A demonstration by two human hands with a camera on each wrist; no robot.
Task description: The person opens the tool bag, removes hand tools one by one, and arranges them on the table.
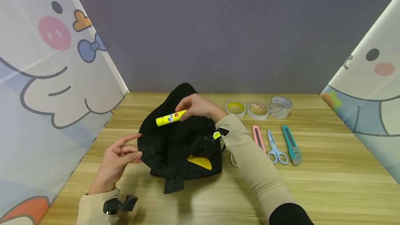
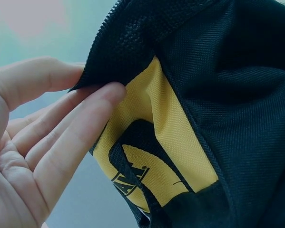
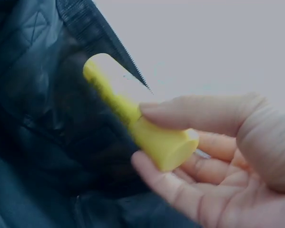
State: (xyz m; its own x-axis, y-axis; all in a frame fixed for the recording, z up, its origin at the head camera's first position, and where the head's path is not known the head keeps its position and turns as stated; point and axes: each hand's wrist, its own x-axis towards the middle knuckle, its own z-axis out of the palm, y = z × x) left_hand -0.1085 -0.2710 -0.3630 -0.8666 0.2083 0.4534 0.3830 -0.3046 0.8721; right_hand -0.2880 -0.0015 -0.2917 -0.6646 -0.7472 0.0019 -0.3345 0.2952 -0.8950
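Note:
A black zippered bag (image 1: pixel 175 138) with yellow fabric panels (image 2: pixel 166 128) sits on the table with its mouth spread wide. At its left side my left hand (image 1: pixel 117 159) pinches the zipper edge between thumb and fingers; the left wrist view shows the cloth between them. Over the opening, my right hand (image 1: pixel 198 107) holds a yellow glue stick (image 1: pixel 170 117) by one end, its other end pointing left. In the right wrist view the glue stick (image 3: pixel 132 109) is gripped between thumb and fingers, above the dark inside of the bag. The bag's bottom is hidden in shadow.
Right of the bag, several tape rolls (image 1: pixel 258 117) stand in a row at the back. Nearer lie a pink utility knife (image 1: pixel 257 135), blue scissors (image 1: pixel 272 144) and a teal utility knife (image 1: pixel 291 145). Another roll (image 1: pixel 233 160) is partly hidden by the right sleeve.

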